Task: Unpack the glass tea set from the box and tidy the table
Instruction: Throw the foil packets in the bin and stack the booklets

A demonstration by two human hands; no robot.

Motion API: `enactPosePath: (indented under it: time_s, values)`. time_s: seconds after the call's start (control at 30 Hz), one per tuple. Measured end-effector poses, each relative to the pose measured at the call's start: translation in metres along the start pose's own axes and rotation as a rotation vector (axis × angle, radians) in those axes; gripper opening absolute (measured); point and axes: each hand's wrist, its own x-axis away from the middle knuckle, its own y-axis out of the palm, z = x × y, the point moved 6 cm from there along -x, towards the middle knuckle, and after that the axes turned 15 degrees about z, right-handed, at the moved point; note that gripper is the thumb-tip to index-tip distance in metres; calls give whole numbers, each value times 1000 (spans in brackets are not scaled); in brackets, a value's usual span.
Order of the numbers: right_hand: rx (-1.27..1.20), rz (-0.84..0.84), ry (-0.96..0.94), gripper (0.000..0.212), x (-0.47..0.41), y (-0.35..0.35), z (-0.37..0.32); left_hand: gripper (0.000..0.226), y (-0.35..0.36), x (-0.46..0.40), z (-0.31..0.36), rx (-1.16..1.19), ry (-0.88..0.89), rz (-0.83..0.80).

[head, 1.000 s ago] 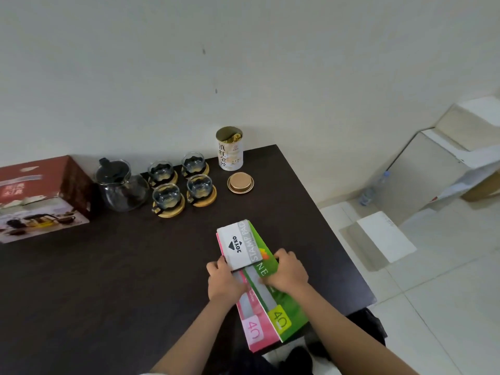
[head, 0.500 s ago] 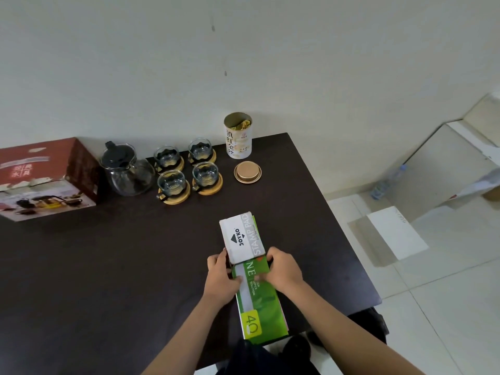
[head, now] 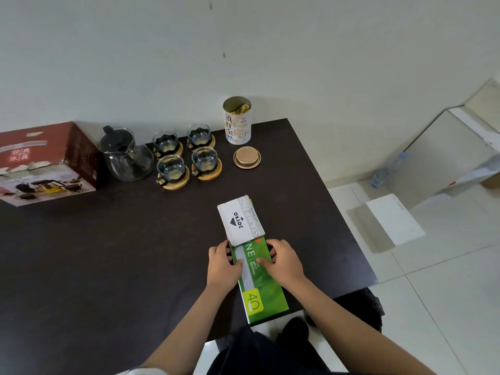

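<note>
Head view looks down on a dark brown desk [head: 81, 266] set against a pale wall. Taking the glass teapot [head: 125, 155] as the landmark: just to its left, at the back edge of the desk, lies the red tea set box [head: 46, 163], printed with white Chinese characters and a photo of the set on its near face; whether anything is inside cannot be told. The teapot itself is clear glass with a black lid and looks empty. Just to its right stand four glass cups [head: 186, 155] with black handles, each on a round wooden coaster, two behind and two in front. Farther right of the teapot, beyond the cups, an open cylindrical tea tin [head: 237, 121] stands upright, with vertical Chinese characters down its side and yellowish packets showing inside. Its gold lid [head: 247, 157] lies flat on the desk just in front of it.

Well in front and to the right of the teapot, at the near edge, lies a green packet [head: 261, 282] marked "NE", "office solution" and "40". A white JOYKO "STAMP PAD" box [head: 240, 220] rests on its far end. The left hand [head: 223, 263] and right hand [head: 284, 262] grip the packet's long edges, thumbs on top.
</note>
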Motion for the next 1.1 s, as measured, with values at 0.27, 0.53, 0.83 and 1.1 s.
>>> enactPosePath:
  time_s: [0.27, 0.53, 0.83, 1.1]
  values:
    - [-100, 68, 7, 52, 68, -15, 34, 54, -1, 60, -22, -12, -9, -33]
    - [-227, -9, 33, 77, 100, -21, 42, 75, 0, 92, -26, -67, 88, -173]
    - [-132, -24, -10, 68, 95, -20, 39, 75, 4, 93, -28, -107, 175, -219]
    - [-108, -36, 13, 70, 88, -21, 37, 82, 9, 90, -34, -123, 196, -271]
